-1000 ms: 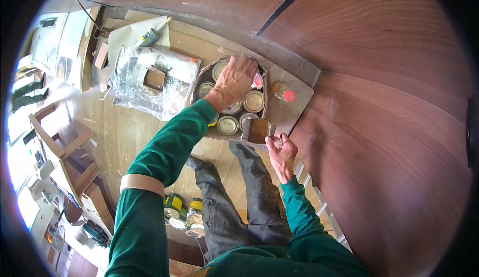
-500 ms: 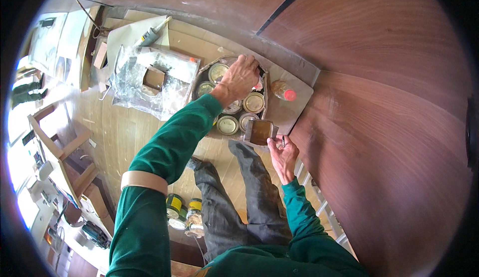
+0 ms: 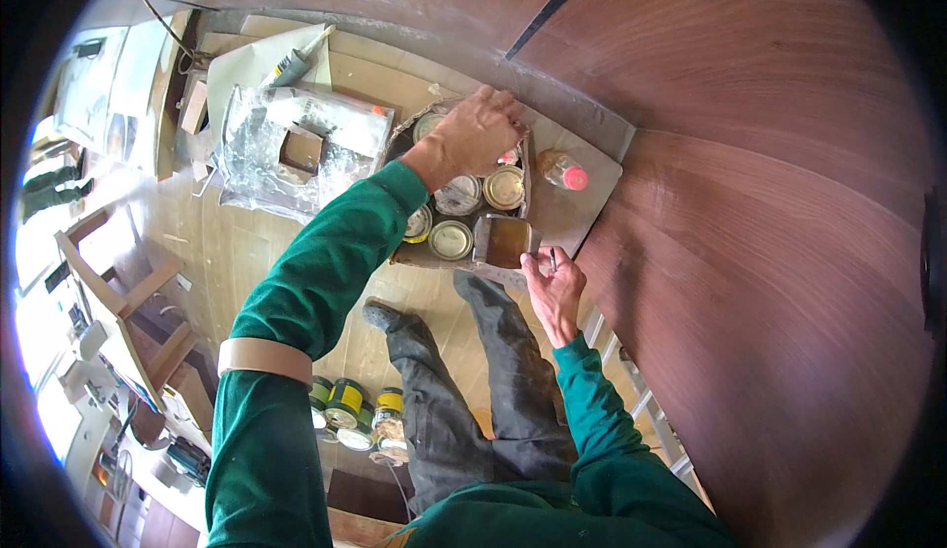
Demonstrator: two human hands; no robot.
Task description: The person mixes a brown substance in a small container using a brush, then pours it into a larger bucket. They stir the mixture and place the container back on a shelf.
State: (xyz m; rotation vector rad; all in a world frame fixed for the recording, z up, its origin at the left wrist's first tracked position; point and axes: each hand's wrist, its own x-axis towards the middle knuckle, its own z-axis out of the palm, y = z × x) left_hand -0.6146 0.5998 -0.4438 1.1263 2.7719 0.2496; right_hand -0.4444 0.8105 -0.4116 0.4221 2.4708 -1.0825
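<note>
My left hand (image 3: 478, 129) reaches over an open cardboard box (image 3: 527, 198) filled with several round metal cans (image 3: 504, 187). Its fingers are bent down near the box's far right edge, and whatever they grip is hidden beneath them. Lower down, my right hand (image 3: 556, 296) pinches a small open square container (image 3: 508, 242), brown inside, by its right edge. A thin dark stick (image 3: 553, 258) shows between the fingers of that hand. The container hangs over the near right corner of the box, covering part of the cans there.
A bottle with a pink-red cap (image 3: 574, 178) stands right of the box. To the left lie a plastic-wrapped package (image 3: 261, 168) and a sealant tube (image 3: 288, 68). Yellow-and-dark cans (image 3: 344, 402) stand beside my legs. Wood-grain panels (image 3: 750, 252) rise on the right.
My left hand has shifted slightly right and farther away over the box. My right hand has moved the small container a little left and away from me.
</note>
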